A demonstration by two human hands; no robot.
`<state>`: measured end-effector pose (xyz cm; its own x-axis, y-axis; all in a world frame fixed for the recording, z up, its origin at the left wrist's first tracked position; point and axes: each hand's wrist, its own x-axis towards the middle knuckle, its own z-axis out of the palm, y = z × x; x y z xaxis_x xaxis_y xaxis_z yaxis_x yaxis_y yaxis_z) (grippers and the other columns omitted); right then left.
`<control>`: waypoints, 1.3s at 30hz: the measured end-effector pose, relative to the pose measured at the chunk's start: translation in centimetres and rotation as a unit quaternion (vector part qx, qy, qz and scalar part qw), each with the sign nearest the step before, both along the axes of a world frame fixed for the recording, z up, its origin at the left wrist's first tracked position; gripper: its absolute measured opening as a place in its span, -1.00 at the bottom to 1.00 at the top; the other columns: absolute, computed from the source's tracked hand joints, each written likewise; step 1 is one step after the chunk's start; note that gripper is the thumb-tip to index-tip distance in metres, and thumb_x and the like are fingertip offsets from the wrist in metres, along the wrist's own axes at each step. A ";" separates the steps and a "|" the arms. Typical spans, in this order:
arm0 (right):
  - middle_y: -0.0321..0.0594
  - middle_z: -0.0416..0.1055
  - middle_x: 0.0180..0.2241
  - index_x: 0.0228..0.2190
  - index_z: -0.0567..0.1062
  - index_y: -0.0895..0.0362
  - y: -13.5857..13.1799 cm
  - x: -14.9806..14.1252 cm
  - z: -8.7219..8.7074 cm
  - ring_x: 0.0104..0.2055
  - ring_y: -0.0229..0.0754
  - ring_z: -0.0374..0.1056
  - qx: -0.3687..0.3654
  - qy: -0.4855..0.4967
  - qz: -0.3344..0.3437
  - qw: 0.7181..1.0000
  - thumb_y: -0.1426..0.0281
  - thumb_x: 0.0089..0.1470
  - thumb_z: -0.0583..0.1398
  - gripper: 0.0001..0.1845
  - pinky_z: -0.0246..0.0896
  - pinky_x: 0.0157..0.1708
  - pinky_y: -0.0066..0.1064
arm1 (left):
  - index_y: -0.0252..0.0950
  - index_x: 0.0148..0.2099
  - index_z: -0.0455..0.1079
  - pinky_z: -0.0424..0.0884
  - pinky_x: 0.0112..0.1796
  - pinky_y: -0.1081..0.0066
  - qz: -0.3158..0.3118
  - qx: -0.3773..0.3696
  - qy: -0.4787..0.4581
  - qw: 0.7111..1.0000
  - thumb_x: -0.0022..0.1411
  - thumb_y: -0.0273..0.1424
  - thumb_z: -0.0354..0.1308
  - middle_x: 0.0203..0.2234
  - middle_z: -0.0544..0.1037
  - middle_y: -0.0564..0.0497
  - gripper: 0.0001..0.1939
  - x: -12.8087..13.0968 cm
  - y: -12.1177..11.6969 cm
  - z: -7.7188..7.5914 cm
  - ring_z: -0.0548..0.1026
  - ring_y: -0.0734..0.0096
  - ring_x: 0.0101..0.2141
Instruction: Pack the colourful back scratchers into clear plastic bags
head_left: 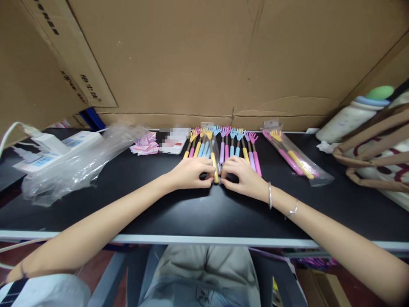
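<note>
Between my two hands lies a yellow-handled back scratcher (214, 165), its claw end pointing away from me. A strip of clear plastic sleeve (218, 158) shows along its right side. My left hand (193, 172) is closed in a pinch at the left of the yellow handle. From the right, my right hand (244, 175) pinches at the sleeve's edge close to the handle's end; the fingertips partly hide the grip. Beyond both hands is a row of back scratchers in pink, blue, purple and yellow, including a pink one (257, 160) at its right end.
To the right lies a clear bag with pink and yellow back scratchers (297, 160). On the left are pink cards (145, 144), a white device (175, 140), crumpled plastic (76, 170) and a power strip (60, 149). A bottle (348, 117) and a fabric bag (380, 149) stand far right.
</note>
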<state>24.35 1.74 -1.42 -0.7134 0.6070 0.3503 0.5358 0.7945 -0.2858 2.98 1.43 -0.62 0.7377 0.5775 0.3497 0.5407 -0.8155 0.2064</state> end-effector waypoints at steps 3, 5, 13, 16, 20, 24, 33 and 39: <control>-0.24 0.39 -0.41 -0.51 0.37 0.11 0.0 -0.1 0.0 -0.21 -0.13 0.22 0.002 -0.006 -0.018 1.000 0.41 0.02 0.17 -0.91 0.02 -0.15 -0.26 | -0.28 -0.48 0.37 0.15 -0.43 0.53 0.015 0.008 0.000 1.000 0.07 -0.48 0.09 -0.48 0.42 0.11 -0.89 0.2 -0.1 -0.1 0.37 0.53 -0.40; -0.24 0.39 -0.40 -0.49 0.39 0.11 0.0 -0.1 -0.1 -0.19 -0.12 0.22 0.002 -0.008 -0.028 1.000 0.39 0.03 0.18 -0.91 0.00 -0.13 -0.25 | -0.28 -0.49 0.36 0.15 -0.44 0.53 0.022 0.017 -0.003 1.000 0.06 -0.47 0.10 -0.49 0.42 0.11 -0.90 0.2 -0.1 -0.3 0.37 0.53 -0.41; -0.22 0.41 -0.33 -0.46 0.40 0.09 0.3 0.3 -0.6 -0.14 -0.11 0.23 -0.016 0.012 -0.036 0.999 0.31 0.05 0.19 -0.87 -0.01 -0.06 -0.22 | -0.27 -0.41 0.35 0.20 -0.40 0.53 0.020 0.031 -0.014 0.999 0.08 -0.43 0.12 -0.45 0.47 0.10 -0.96 -0.1 0.0 -0.7 0.41 0.49 -0.37; -0.21 0.42 -0.33 -0.45 0.40 0.09 0.5 0.4 -0.6 -0.13 -0.10 0.23 -0.019 0.013 -0.032 0.999 0.31 0.05 0.19 -0.88 0.00 -0.05 -0.21 | -0.27 -0.35 0.33 0.22 -0.37 0.53 0.015 0.020 -0.022 0.999 0.09 -0.43 0.13 -0.43 0.48 0.10 -0.97 -0.1 0.1 -0.7 0.42 0.49 -0.35; -0.20 0.41 -0.31 -0.41 0.42 0.08 0.6 0.4 -0.5 -0.12 -0.09 0.22 -0.027 0.004 -0.025 0.999 0.27 0.08 0.18 -0.85 0.00 -0.04 -0.20 | -0.26 -0.32 0.36 0.21 -0.36 0.53 0.008 0.024 -0.012 1.000 0.16 -0.38 0.12 -0.41 0.48 0.10 -0.94 -0.2 0.3 -0.7 0.42 0.50 -0.34; -0.20 0.41 -0.31 -0.39 0.43 0.09 0.5 0.4 -0.3 -0.12 -0.10 0.21 -0.024 -0.008 -0.014 1.000 0.28 0.13 0.14 -0.85 0.00 -0.04 -0.19 | -0.26 -0.31 0.39 0.21 -0.34 0.51 -0.003 0.022 -0.001 1.000 0.26 -0.23 0.06 -0.39 0.48 0.06 -0.78 -0.3 0.2 -0.6 0.42 0.46 -0.30; -0.18 0.40 -0.30 -0.41 0.39 0.10 0.2 0.2 -0.3 -0.13 -0.10 0.19 -0.025 -0.005 -0.024 0.999 0.27 0.15 0.11 -0.82 0.02 -0.08 -0.21 | -0.28 -0.36 0.37 0.19 -0.38 0.50 0.014 0.020 -0.011 1.000 0.25 -0.29 0.06 -0.42 0.46 0.05 -0.81 0.1 0.1 -0.9 0.37 0.46 -0.34; -0.21 0.41 -0.32 -0.43 0.37 0.10 0.0 -0.2 -0.5 -0.14 -0.11 0.21 -0.021 0.006 -0.048 0.999 0.33 0.09 0.14 -0.89 -0.01 -0.08 -0.21 | -0.28 -0.41 0.33 0.17 -0.40 0.51 0.045 -0.003 -0.008 0.999 0.16 -0.37 0.10 -0.47 0.43 0.07 -0.88 0.4 -0.1 -0.9 0.34 0.45 -0.35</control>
<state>24.20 1.78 -1.88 -0.6470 0.6867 0.3314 0.6054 0.7269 -0.3242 3.37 1.36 -1.55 0.6767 0.6440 0.3569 0.6092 -0.7620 0.2198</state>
